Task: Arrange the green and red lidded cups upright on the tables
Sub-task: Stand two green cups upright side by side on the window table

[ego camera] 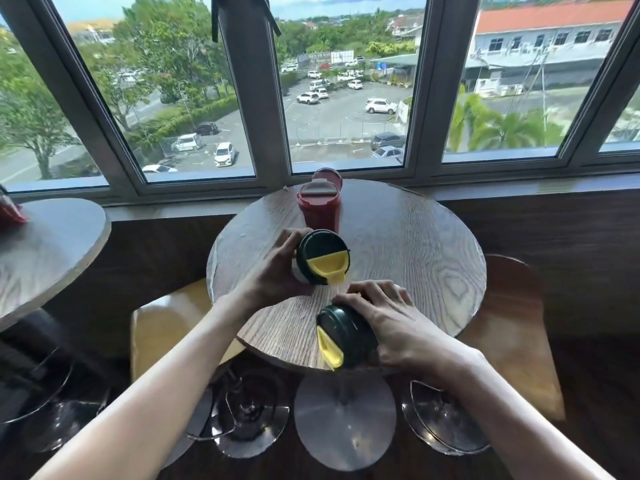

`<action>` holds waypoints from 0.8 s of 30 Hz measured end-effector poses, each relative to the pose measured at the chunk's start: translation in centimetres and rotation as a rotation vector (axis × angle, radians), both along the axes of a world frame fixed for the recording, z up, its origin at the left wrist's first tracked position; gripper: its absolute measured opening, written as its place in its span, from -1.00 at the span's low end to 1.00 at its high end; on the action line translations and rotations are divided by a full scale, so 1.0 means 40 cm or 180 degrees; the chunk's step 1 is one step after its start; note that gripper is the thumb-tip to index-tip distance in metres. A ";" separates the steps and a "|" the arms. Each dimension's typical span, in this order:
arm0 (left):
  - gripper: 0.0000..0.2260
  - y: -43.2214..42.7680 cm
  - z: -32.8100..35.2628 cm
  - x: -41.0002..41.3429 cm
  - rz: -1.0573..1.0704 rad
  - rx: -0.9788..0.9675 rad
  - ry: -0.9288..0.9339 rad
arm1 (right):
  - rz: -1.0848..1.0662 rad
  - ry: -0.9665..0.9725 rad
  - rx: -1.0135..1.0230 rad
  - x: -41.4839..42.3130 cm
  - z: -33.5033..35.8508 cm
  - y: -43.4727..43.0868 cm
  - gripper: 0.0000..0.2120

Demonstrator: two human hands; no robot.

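Nearest, the right hand [391,323] arches palm-down over a green cup [346,337] lying on its side at the round bench's [415,244] near edge, fingers clasped around its body. Left hand [273,271] grips a second green cup [322,258], tilted. Beyond those fingers a red cup [318,209] stands upright.

Round wooden bench [415,244] by a window, left hand [277,268] gripping a tilted green lidded cup [322,259] at centre, right hand [391,323] gripping another green cup [343,336] on its side at 6 o'clock, red lidded cup [318,209] upright at 12 o'clock, second bench [52,244] at 9 o'clock
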State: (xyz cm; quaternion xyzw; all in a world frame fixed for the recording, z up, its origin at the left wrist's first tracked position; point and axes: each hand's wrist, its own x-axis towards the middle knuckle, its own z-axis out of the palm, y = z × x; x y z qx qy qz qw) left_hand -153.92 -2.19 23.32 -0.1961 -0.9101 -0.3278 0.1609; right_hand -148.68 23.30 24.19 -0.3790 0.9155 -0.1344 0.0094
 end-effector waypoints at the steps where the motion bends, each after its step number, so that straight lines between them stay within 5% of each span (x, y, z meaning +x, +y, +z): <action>1: -0.25 -0.009 0.009 0.004 0.0033 0.0318 -0.0223 | 0.0000 -0.0021 -0.0012 0.000 -0.001 -0.001 -0.08; 4: -0.35 -0.036 0.031 0.017 -0.0009 0.1198 -0.1104 | -0.0011 -0.0097 -0.0059 -0.003 -0.003 -0.005 -0.08; 8: -0.21 -0.061 0.006 0.020 0.0042 0.1895 -0.1813 | -0.0050 -0.0075 -0.0062 -0.003 -0.009 -0.008 -0.09; 17: -0.18 0.005 -0.072 0.059 0.0818 0.1738 -0.1475 | -0.0061 -0.0041 -0.0300 -0.002 -0.017 -0.007 -0.11; 24: -0.29 0.023 -0.073 0.064 0.0916 0.1781 -0.1376 | -0.0280 -0.1198 -0.1854 -0.109 0.004 0.032 -0.17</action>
